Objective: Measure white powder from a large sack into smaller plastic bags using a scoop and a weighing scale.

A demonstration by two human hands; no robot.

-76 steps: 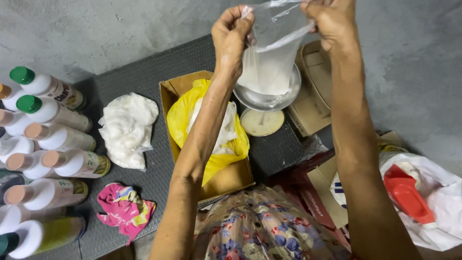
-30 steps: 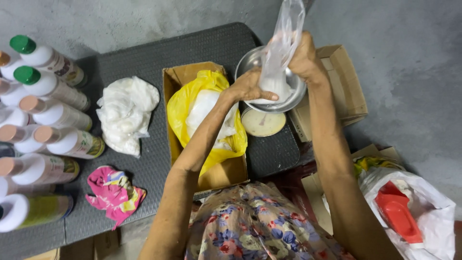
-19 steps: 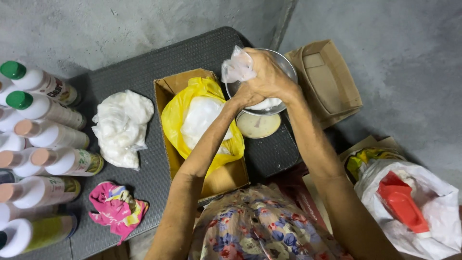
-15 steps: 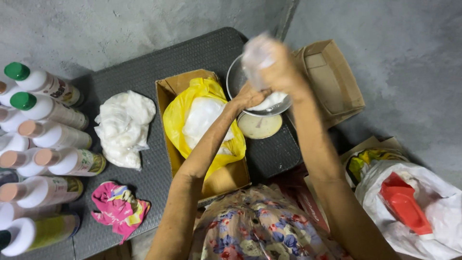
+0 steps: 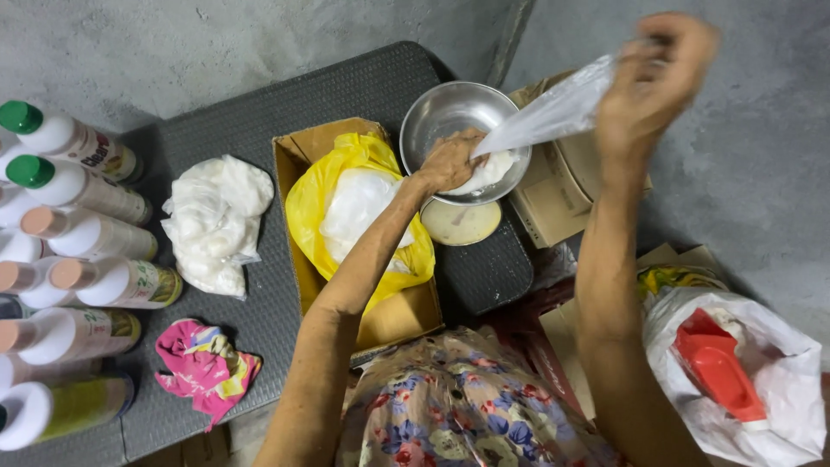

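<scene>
Plastic bag (image 5: pixel 553 117) stretches between both hands' fingers (image 5: pixel 644 65) over bowl (image 5: pixel 441 112).

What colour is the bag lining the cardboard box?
Yellow bag, holding white material; seen in the head view.

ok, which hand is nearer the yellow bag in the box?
Left. The left hand is in the metal bowl right beside the yellow bag; the right hand is raised well off to the right.
</scene>
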